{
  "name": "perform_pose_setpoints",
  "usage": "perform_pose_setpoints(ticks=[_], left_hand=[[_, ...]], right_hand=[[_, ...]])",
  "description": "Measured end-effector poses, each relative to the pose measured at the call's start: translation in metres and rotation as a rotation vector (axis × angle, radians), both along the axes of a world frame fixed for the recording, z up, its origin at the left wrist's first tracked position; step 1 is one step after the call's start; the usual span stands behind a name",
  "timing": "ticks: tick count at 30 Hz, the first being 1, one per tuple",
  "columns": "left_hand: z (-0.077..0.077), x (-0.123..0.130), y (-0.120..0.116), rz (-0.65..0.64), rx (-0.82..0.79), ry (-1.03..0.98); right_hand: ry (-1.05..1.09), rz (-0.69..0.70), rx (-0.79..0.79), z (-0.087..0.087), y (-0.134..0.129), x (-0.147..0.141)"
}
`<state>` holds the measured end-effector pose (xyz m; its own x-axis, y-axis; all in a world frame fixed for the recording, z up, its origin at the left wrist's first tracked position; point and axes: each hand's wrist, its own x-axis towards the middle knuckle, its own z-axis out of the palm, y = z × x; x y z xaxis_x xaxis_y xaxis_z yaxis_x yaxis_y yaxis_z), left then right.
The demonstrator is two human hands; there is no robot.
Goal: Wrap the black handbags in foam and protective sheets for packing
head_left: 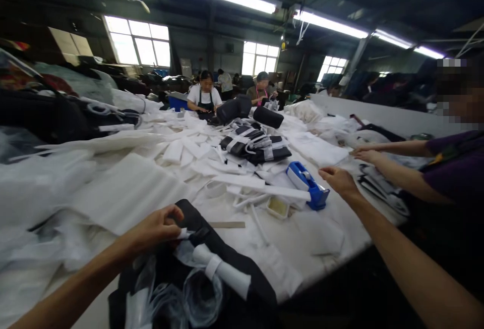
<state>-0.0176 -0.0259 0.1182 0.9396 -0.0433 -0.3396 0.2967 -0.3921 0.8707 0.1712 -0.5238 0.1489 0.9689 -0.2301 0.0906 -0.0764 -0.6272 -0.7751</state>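
My left hand (164, 225) pinches the end of a small white strip (185, 234) at the upper part of a black fabric piece (242, 263). On that fabric lie a white foam-wrapped roll (223, 271) with a band round it and coils of clear plastic (204, 296). Out to the right, my right hand (338, 180) has its fingertips pressed together beside the blue tape dispenser (310, 185); anything between them is too small to make out. A small tray with yellowish content (278, 207) sits left of the dispenser.
White foam sheets (132, 193) and scraps cover the left and middle of the table. Bundled black pieces (257, 145) lie beyond the dispenser. At the right, a person's hands (368, 155) rest near black-and-white strips (381, 187). Two people work across the table.
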Motion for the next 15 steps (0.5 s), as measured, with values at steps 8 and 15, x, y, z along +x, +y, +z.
perform_pose_setpoints(ticks=[8, 15], left_hand=[[-0.003, -0.001, 0.002, 0.021, 0.072, 0.009], [-0.007, 0.001, 0.003, 0.029, 0.076, 0.026]], right_hand=[[0.377, -0.006, 0.161, -0.043, -0.057, 0.017], [0.358, -0.028, 0.244, -0.060, -0.069, 0.024]])
